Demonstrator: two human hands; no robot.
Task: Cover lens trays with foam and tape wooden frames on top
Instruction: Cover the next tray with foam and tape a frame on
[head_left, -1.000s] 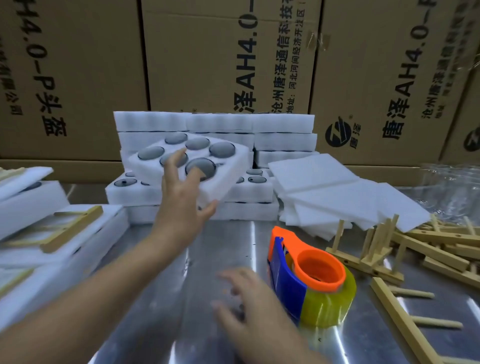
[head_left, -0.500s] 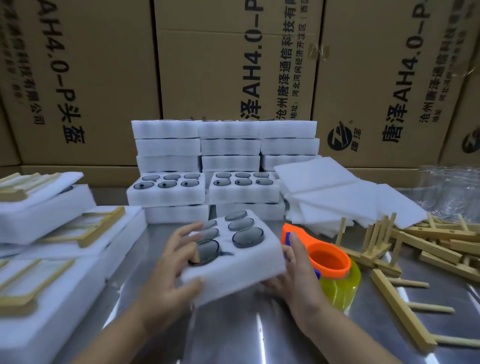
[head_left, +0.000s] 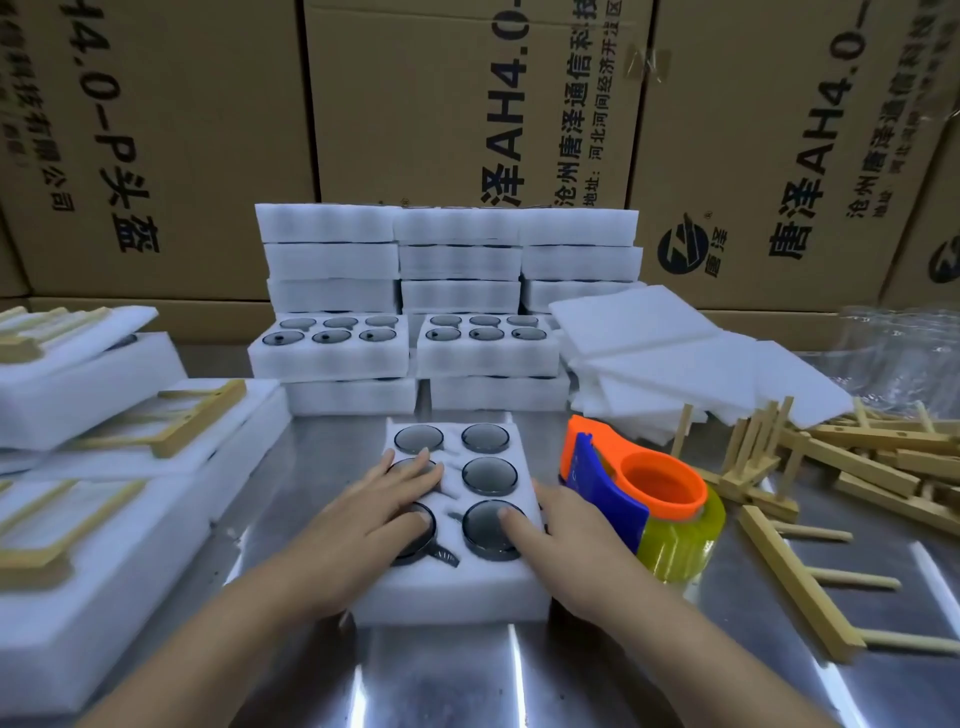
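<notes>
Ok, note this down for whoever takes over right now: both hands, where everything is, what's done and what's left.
Left hand and right hand: both flat on the lens tray, gripping nothing.
Lens tray: on the metal table in front, six lenses uncovered.
Tape dispenser just right of it; foam sheets behind that; loose wooden frames far right.
Done: framed trays stacked on the left.
Left: foam over this tray, frame taped on top, then the stacked trays at the back.
</notes>
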